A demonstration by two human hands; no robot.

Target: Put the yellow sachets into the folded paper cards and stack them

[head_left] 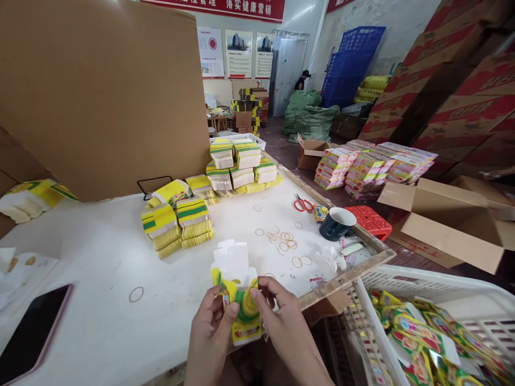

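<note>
Over the table's front edge I hold a small yellow and green carton [246,333], its white flaps standing up at the far end. My left hand [211,324] closes on the carton's left side, thumb on top. My right hand [285,316] grips the right side, its thumb pressing the printed face. A glossy yellow and green part shows between the thumbs; whether it is a packet or the carton's panel I cannot make out. Beyond the hands, bundles of flat yellow and green cartons [196,220] stand on the white table [116,332].
Loose rubber bands [287,241], red-handled scissors [302,203] and a dark mug [337,223] lie to the right on the table. A phone [36,327] is at left. A white basket [402,273] of shiny packets [418,327] stands at my right. Behind rises a cardboard sheet [108,96].
</note>
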